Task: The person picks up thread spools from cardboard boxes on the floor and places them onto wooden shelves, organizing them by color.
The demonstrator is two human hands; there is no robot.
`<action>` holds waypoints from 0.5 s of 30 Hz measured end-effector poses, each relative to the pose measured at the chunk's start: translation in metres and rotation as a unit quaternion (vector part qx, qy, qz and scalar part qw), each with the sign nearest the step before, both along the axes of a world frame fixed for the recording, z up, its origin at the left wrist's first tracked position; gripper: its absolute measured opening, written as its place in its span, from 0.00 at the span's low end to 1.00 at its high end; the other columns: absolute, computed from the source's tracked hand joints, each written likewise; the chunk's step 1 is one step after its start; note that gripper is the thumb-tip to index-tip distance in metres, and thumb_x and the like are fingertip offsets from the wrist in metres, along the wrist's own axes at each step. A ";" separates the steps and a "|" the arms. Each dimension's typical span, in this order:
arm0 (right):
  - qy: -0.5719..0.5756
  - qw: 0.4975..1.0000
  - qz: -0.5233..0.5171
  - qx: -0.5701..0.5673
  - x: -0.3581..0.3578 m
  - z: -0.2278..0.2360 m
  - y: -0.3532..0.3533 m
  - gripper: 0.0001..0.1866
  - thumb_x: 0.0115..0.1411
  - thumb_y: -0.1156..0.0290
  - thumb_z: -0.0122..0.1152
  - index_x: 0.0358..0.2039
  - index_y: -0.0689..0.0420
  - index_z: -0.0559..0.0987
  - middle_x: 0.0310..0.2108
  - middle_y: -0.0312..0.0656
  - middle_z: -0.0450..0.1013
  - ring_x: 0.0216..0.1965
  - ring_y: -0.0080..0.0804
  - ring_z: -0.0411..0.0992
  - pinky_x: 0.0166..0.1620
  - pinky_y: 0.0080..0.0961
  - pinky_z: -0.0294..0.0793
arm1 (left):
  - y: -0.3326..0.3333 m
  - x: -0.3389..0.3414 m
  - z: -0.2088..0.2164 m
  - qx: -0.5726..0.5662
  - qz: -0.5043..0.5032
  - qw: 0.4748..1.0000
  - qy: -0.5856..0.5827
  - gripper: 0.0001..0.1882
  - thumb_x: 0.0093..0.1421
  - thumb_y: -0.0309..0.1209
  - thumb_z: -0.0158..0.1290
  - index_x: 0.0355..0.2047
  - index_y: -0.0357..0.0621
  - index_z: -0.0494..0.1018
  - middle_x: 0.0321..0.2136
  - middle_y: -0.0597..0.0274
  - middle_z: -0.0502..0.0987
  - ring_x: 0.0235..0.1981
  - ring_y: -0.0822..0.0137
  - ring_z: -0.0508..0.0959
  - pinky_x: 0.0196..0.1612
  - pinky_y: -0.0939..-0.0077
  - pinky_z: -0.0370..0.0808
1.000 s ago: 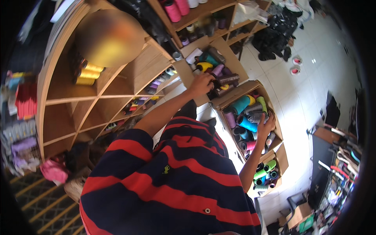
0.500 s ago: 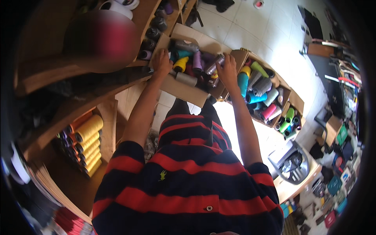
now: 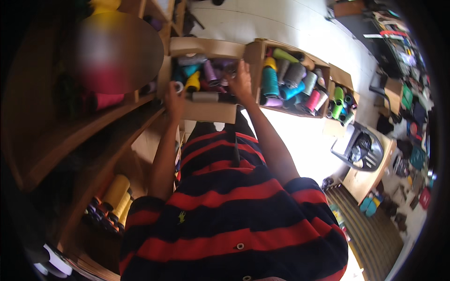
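Note:
A cardboard box [image 3: 206, 111] filled with thread spools stands in front of me. At its left edge my left hand [image 3: 174, 104] is closed around a thread spool with a pale round end [image 3: 178, 87]; most of that spool is hidden by the hand. My right hand [image 3: 242, 85] is over the box's right side, fingers stretched and apart, beside a blurred greyish spool [image 3: 229, 71]. Between the hands lie a yellow spool [image 3: 192, 82], a purple spool [image 3: 210, 73], a teal spool [image 3: 191, 69] and a grey spool [image 3: 205, 97].
To the right, a second box [image 3: 257, 63] holds several coloured spools, with a smaller box of green spools [image 3: 338, 95] beyond it. A wooden shelf [image 3: 93, 129] runs along my left, yellow spools [image 3: 116, 192] below. A black chair [image 3: 368, 152] stands at right.
My view has turned, so the boxes appear further left. The left hand has drawn back to the box edge with the pale-ended spool. The right hand's fingers have straightened away from a spool.

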State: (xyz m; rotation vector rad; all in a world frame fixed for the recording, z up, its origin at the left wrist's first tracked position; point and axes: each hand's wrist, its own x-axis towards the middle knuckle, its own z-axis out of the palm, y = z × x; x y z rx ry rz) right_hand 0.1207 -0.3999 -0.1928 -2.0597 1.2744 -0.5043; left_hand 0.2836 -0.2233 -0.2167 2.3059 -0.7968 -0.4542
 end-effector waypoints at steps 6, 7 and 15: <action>-0.215 0.970 -0.049 0.098 -0.079 0.053 0.024 0.30 0.47 0.70 0.71 0.48 0.59 0.67 0.43 0.49 0.68 0.44 0.45 0.72 0.46 0.35 0.73 | 0.000 -0.020 0.037 -0.110 0.057 0.992 -0.016 0.21 0.54 0.32 0.61 0.46 0.41 0.68 0.38 0.50 0.77 0.40 0.56 0.78 0.45 0.66 0.73; -0.213 0.965 -0.079 0.134 -0.104 0.061 0.028 0.32 0.48 0.69 0.72 0.52 0.59 0.67 0.45 0.46 0.69 0.46 0.38 0.72 0.46 0.32 0.73 | -0.004 -0.025 0.042 -0.144 0.063 0.987 -0.016 0.21 0.54 0.31 0.62 0.46 0.41 0.68 0.38 0.50 0.77 0.39 0.58 0.78 0.45 0.67 0.73; -0.161 0.923 -0.337 0.090 -0.262 0.058 -0.006 0.25 0.53 0.66 0.69 0.48 0.61 0.71 0.36 0.46 0.75 0.38 0.34 0.76 0.38 0.29 0.75 | -0.085 -0.111 0.107 -0.180 -0.087 0.961 0.192 0.24 0.53 0.31 0.63 0.47 0.37 0.69 0.35 0.56 0.77 0.36 0.69 0.79 0.39 0.74 0.75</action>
